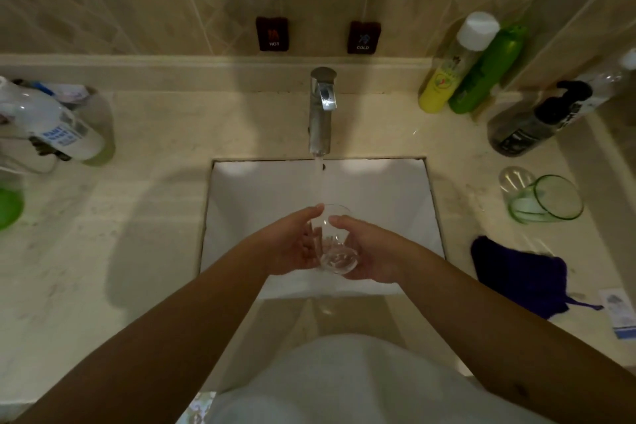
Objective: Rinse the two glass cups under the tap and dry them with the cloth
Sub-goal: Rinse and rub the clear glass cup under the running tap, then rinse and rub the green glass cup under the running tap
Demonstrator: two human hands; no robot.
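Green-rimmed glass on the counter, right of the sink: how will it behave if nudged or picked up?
The green-rimmed glass appears to lie on its side on the counter, so a nudge would probably roll it. It looks like thin clear glass: likely light, rigid and fragile. If wet, as the cup under the tap must be, it may be slippery.

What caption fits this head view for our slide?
Both hands, left hand and right hand, hold a clear glass cup under the running chrome tap above the white sink.

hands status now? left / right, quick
Left hand: gripping the clear glass cup under the running tap.
Right hand: gripping the same cup from the other side.
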